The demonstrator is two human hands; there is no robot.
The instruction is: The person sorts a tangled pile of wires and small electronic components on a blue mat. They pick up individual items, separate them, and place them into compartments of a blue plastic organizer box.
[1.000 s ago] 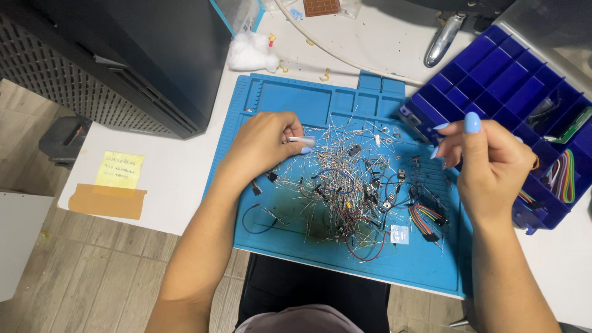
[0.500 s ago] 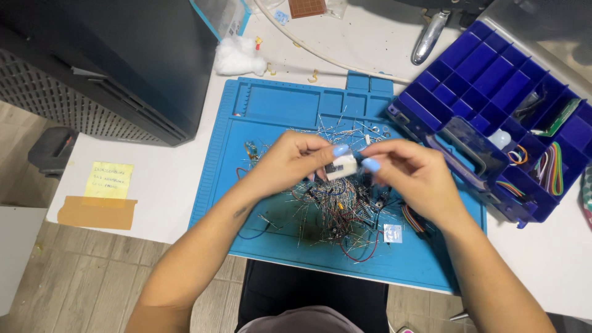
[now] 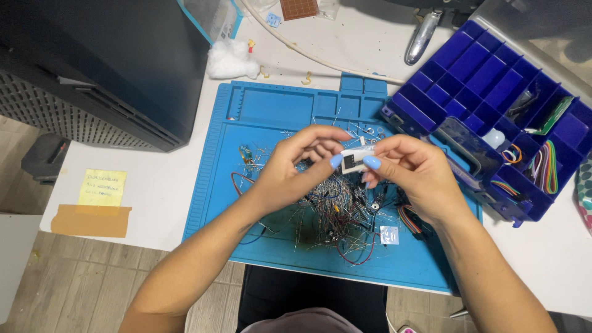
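**Small white component pinched between both hands above the blue mat**

A small white rectangular component (image 3: 355, 160) is held over the middle of the blue silicone work mat (image 3: 271, 105); it is clamped from the left by the thumb and curled fingers of the left hand (image 3: 296, 166), and from the right by the thumb and forefinger of the right hand (image 3: 410, 169); the fingers of both hands are drawn together on it, the painted thumbnails lying just beside each other. Beneath the hands a tangled heap of wire-leaded parts and jumper wires (image 3: 336, 206) is spread on the mat; a small pale square chip (image 3: 389, 234) lies near its right edge. To the right, an open dark-blue compartment organiser (image 3: 468, 61) rests partly on the mat; most upper compartments are seen bare; multicoloured ribbon cables (image 3: 546, 166) are kept in the right-hand compartments, a green board (image 3: 555, 115) in another, and a small white bottle (image 3: 494, 138) beside the handle.
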